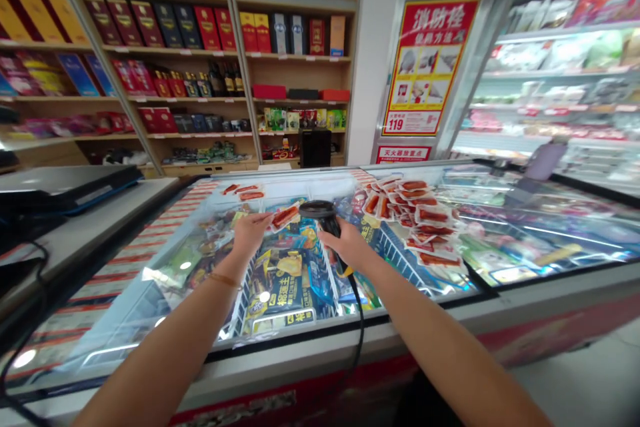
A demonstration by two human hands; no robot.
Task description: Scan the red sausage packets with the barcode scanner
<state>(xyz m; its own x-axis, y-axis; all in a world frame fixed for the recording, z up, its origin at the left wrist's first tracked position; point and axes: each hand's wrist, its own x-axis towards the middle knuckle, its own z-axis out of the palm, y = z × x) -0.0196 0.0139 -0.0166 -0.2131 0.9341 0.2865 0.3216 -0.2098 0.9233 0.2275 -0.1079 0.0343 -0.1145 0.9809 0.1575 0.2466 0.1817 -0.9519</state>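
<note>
My left hand [250,235] pinches one end of a sausage pack [285,217], a small clear vacuum pack with reddish-brown contents. Gripped in my right hand [347,245] is a black barcode scanner [320,212], its head beside the far end of that pack. From the scanner's handle a black cable [361,320] hangs over the freezer's front edge. To the right, a heap of similar sausage packs [413,210] lies on the glass lid. A few more packs [245,191] rest on the glass at the far left.
Beneath the glass of the chest freezer [320,340], bagged frozen foods [287,277] sit in white wire baskets. A purple bottle [545,160] stands on the right lid. Left is a counter with a dark flat device [65,187]. Boxed goods fill shelves [175,53] behind.
</note>
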